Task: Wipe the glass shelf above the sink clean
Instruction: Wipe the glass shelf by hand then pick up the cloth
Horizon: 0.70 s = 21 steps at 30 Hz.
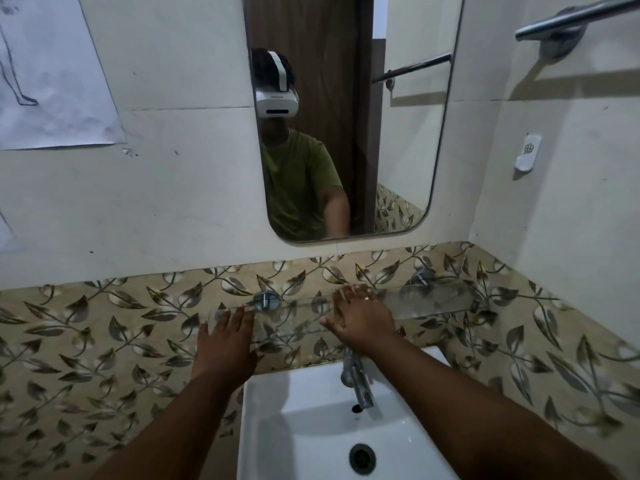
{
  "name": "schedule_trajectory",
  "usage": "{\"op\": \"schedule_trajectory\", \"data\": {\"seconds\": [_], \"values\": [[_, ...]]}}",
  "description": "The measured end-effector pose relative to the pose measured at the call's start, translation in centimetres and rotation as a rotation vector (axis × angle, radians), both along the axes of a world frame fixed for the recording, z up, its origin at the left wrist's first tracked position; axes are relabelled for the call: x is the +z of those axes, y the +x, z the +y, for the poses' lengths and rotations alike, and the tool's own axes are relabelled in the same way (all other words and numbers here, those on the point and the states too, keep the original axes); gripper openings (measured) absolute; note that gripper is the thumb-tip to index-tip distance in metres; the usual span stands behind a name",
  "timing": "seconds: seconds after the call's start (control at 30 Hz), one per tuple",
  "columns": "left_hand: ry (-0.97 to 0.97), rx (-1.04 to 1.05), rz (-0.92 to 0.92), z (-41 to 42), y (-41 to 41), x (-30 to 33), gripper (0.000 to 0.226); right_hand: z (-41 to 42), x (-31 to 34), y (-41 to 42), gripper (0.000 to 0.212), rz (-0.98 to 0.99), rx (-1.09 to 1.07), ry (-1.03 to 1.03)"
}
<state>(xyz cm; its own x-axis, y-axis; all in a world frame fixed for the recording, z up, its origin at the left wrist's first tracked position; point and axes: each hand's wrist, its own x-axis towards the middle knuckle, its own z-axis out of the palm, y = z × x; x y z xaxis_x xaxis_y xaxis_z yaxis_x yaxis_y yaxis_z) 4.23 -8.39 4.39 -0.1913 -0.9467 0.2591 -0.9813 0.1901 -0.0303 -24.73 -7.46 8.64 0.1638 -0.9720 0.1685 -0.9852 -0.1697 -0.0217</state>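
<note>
A clear glass shelf [429, 301] runs along the leaf-patterned tile band above the white sink [311, 403], held by two chrome brackets [266, 300]. My left hand [227, 337] lies flat on the shelf's left end, fingers stretched out and together, holding nothing. My right hand [363, 318] lies flat on the middle of the shelf, fingers spread, a ring on one finger, with no cloth in it. Both palms face down on the glass.
A chrome tap [356, 379] stands at the sink's back edge, right under my right wrist. A mirror [398, 133] hangs above the shelf. A towel bar [571, 19] and a white wall hook [528, 154] sit on the right wall. Paper sheets [52, 74] hang at left.
</note>
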Motion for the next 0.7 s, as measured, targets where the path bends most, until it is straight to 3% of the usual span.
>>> {"op": "schedule_trajectory", "data": {"seconds": [0.23,0.37,0.43,0.57,0.7], "values": [[-0.007,-0.010,-0.003,-0.2,0.2,-0.3,0.088,2.5,-1.6,-4.5,0.075,0.036,0.150,-0.023],[-0.004,-0.015,-0.001,-0.3,0.2,-0.4,0.091,1.3,-0.6,-7.9,0.094,0.014,0.013,0.030],[-0.010,-0.013,0.002,-0.3,0.2,-0.3,0.091,0.0,-0.2,-7.7,0.092,0.000,-0.044,0.056],[-0.010,-0.007,0.002,-0.4,0.0,-0.1,0.092,-1.7,-0.5,-5.8,0.063,-0.002,-0.093,0.011],[-0.012,-0.004,-0.011,-0.4,0.3,-0.4,0.092,-0.5,-1.1,-5.9,0.055,-0.011,0.034,-0.018]]}}
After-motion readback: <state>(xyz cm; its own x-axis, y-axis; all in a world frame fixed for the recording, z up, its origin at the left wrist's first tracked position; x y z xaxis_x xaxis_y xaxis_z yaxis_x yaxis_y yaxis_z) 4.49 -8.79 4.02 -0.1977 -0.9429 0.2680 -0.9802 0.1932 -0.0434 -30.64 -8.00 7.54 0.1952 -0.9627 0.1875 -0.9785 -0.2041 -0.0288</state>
